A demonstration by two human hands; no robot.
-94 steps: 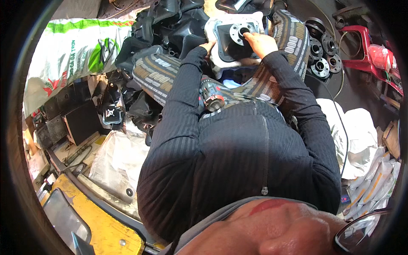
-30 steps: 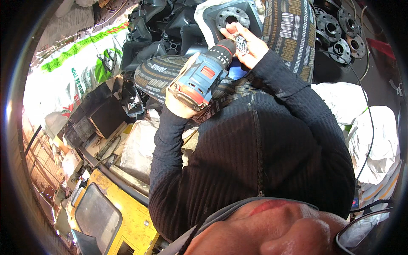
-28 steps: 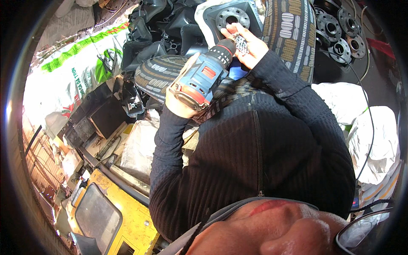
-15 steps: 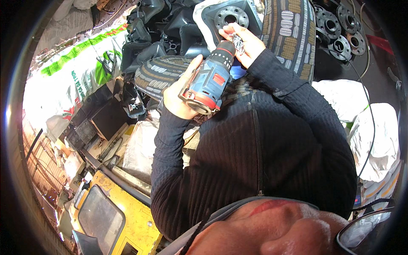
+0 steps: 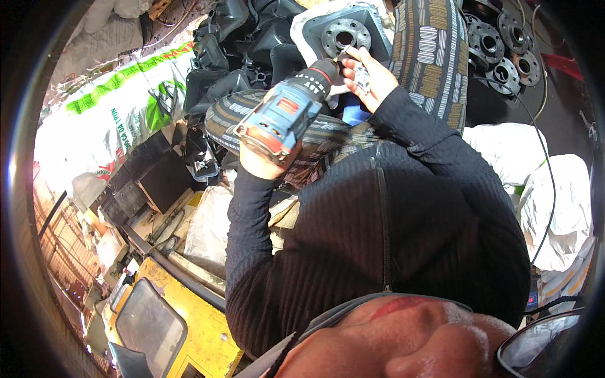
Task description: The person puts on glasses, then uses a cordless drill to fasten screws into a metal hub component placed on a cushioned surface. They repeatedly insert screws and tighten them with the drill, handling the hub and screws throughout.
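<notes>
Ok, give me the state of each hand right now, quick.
Left hand: closed around the grip of the blue cordless drill.
Right hand: partly closed, holding small screws at the drill's tip.

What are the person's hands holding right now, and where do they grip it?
The left hand grips a blue cordless drill by its handle. The right hand cups small metal screws in its palm, fingertips at the drill's tip.

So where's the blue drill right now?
In the head view, the blue drill is upper centre, gripped by the left hand, its nose by the right hand below the round metal flange.
</notes>
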